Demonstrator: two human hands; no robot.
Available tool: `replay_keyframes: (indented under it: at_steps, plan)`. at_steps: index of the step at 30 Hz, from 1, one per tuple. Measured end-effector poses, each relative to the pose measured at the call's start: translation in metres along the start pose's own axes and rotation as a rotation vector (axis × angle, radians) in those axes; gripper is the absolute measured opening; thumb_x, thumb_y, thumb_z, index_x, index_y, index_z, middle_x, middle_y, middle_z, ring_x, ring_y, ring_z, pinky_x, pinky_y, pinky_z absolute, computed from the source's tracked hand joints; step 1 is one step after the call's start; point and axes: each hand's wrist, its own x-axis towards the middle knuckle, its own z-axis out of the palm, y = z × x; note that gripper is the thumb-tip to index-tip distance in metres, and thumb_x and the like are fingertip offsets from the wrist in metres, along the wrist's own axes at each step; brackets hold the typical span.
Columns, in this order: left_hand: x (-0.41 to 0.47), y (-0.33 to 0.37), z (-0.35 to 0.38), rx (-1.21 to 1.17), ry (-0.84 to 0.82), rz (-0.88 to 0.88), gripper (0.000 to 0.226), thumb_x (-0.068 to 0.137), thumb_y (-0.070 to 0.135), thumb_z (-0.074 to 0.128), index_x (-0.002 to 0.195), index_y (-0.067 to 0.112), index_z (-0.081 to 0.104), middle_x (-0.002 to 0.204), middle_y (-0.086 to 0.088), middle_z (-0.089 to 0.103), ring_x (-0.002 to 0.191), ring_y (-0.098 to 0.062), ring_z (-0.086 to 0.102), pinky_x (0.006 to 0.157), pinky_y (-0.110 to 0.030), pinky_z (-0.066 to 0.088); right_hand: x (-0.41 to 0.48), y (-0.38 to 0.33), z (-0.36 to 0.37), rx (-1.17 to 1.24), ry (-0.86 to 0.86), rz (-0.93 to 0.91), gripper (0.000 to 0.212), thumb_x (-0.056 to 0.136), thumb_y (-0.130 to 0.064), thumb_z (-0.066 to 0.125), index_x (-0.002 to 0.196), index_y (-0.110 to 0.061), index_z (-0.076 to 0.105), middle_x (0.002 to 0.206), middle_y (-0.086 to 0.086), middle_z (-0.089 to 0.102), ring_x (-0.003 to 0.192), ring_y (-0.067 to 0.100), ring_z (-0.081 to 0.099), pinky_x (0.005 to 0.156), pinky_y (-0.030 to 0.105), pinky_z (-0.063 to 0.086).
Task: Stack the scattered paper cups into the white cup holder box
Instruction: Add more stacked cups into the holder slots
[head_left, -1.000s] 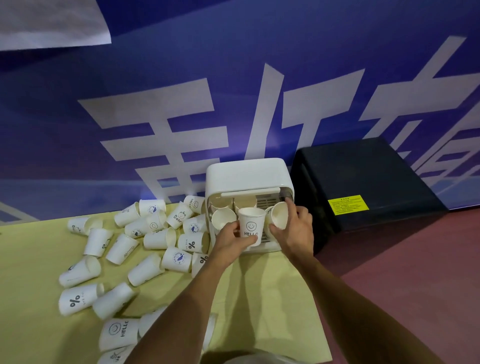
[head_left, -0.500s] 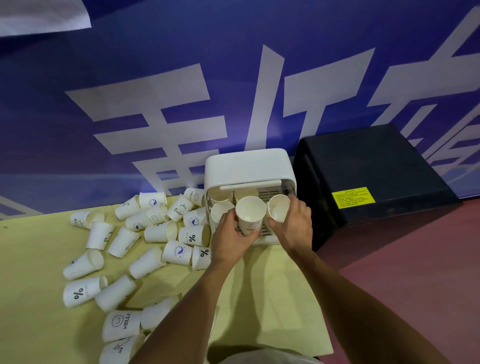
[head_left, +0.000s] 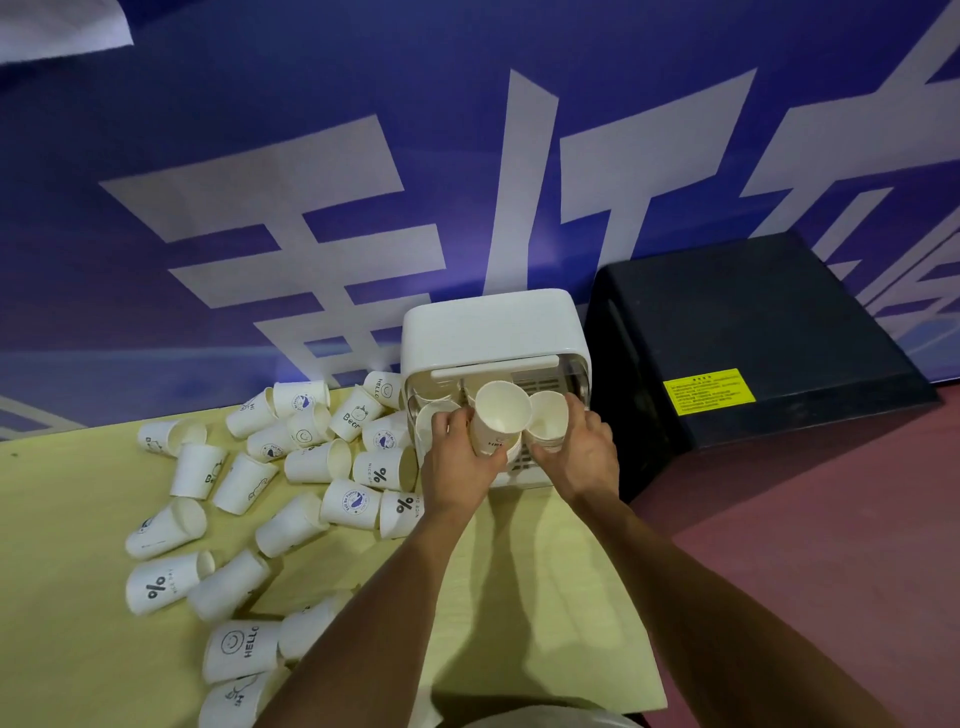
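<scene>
Paper cup (head_left: 501, 421) gripped by left hand (head_left: 457, 465); right hand (head_left: 584, 457) grips second cup (head_left: 546, 422) at white box (head_left: 488, 327).

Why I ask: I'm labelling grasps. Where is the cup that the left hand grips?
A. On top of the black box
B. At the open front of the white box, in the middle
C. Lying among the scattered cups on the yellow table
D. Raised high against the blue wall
B: the left hand grips the middle cup at the open front of the white cup holder box, while the right hand holds the right-side cup.
</scene>
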Motion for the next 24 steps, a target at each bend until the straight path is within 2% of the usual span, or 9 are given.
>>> replay_keyframes:
  at_steps: [5, 11, 14, 17, 20, 24]
  plan:
    - [0.005, 0.001, 0.002, 0.063, -0.014, 0.006, 0.07, 0.074, 0.048, 0.079, 0.133, 0.023, 0.051, 0.131, 0.002, 0.044, 0.103, -0.024, 0.064, 0.079, -0.036, 0.054, 0.003, -0.001, 0.009, 0.05, -0.012, 0.036, 0.084, 0.08, -0.052, 0.074, 0.145, -0.021, 0.032, 0.133, 0.011, 0.054, 0.118, 0.032, 0.049, 0.095, 0.047, 0.048]
    - [0.002, 0.0, 0.003, 0.015, -0.015, 0.01, 0.074, 0.072, 0.044, 0.082, 0.136, 0.025, 0.047, 0.131, 0.003, 0.044, 0.104, -0.023, 0.062, 0.079, -0.032, 0.049, 0.005, 0.006, 0.015, 0.08, -0.038, 0.063, 0.089, 0.079, -0.043, 0.077, 0.149, -0.024, 0.025, 0.138, 0.007, 0.054, 0.121, 0.032, 0.048, 0.096, 0.047, 0.048]
    - [-0.003, -0.005, 0.002, -0.004, 0.001, 0.032, 0.069, 0.074, 0.045, 0.08, 0.133, 0.024, 0.051, 0.13, 0.005, 0.044, 0.091, -0.018, 0.062, 0.073, -0.029, 0.046, 0.006, 0.01, 0.015, 0.11, -0.067, 0.111, 0.086, 0.079, -0.042, 0.077, 0.147, -0.026, 0.027, 0.136, 0.008, 0.056, 0.123, 0.033, 0.049, 0.093, 0.049, 0.05]
    - [-0.007, -0.008, 0.003, 0.002, 0.018, 0.062, 0.058, 0.076, 0.046, 0.077, 0.123, 0.021, 0.054, 0.121, 0.007, 0.049, 0.085, -0.015, 0.061, 0.069, -0.029, 0.046, 0.007, 0.011, 0.014, 0.142, -0.072, 0.124, 0.081, 0.078, -0.04, 0.077, 0.144, -0.029, 0.03, 0.133, 0.007, 0.059, 0.119, 0.033, 0.054, 0.09, 0.048, 0.053]
    - [-0.009, -0.011, 0.003, 0.015, 0.01, 0.08, 0.046, 0.078, 0.045, 0.075, 0.112, 0.02, 0.056, 0.104, 0.01, 0.051, 0.081, -0.013, 0.056, 0.068, -0.028, 0.043, 0.01, 0.006, 0.013, 0.172, -0.066, 0.113, 0.087, 0.075, -0.042, 0.078, 0.144, -0.035, 0.027, 0.133, 0.003, 0.059, 0.116, 0.031, 0.06, 0.087, 0.047, 0.056]
    - [-0.013, -0.023, 0.006, 0.023, -0.01, 0.113, 0.031, 0.077, 0.046, 0.074, 0.085, 0.025, 0.054, 0.08, 0.013, 0.054, 0.069, -0.006, 0.051, 0.059, -0.023, 0.035, 0.017, 0.003, 0.013, 0.155, -0.08, 0.139, 0.074, 0.076, -0.042, 0.078, 0.135, -0.037, 0.034, 0.123, 0.002, 0.065, 0.105, 0.031, 0.065, 0.081, 0.042, 0.056]
